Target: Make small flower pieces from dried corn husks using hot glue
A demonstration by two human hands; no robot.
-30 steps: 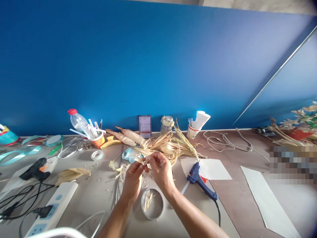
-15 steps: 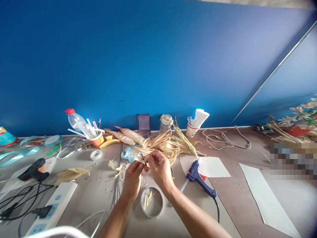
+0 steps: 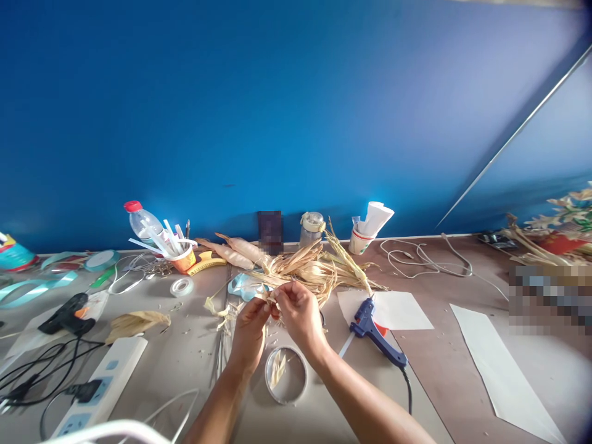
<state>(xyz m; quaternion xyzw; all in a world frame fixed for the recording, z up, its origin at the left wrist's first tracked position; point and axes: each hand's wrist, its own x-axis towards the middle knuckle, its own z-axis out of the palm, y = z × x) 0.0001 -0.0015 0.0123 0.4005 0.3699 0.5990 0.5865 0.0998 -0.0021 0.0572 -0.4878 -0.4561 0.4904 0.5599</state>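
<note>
In the middle of the head view, my left hand point(image 3: 249, 330) and my right hand point(image 3: 301, 317) meet fingertip to fingertip. Both pinch a small pale piece of corn husk point(image 3: 264, 296), mostly hidden by the fingers. Just beyond them lies a heap of dried corn husks point(image 3: 308, 271). Below my hands a round ring-shaped dish point(image 3: 305, 377) holds a few husk slivers point(image 3: 278, 369). A blue glue gun point(image 3: 377, 335) rests to the right of my right hand, partly over a white sheet point(image 3: 407, 310).
On the left are a power strip point(image 3: 121, 364), a black glue gun point(image 3: 69, 316) with tangled cords, a tape roll point(image 3: 181, 287) and a cup of white sticks point(image 3: 185, 262). A jar point(image 3: 311, 231) and a paper cup point(image 3: 359, 242) stand by the blue wall. Another white sheet point(image 3: 499, 364) lies right.
My fingers have shifted slightly around the husk piece, and less of it shows now. The whole view has moved a little; the things on the table stay where they were.
</note>
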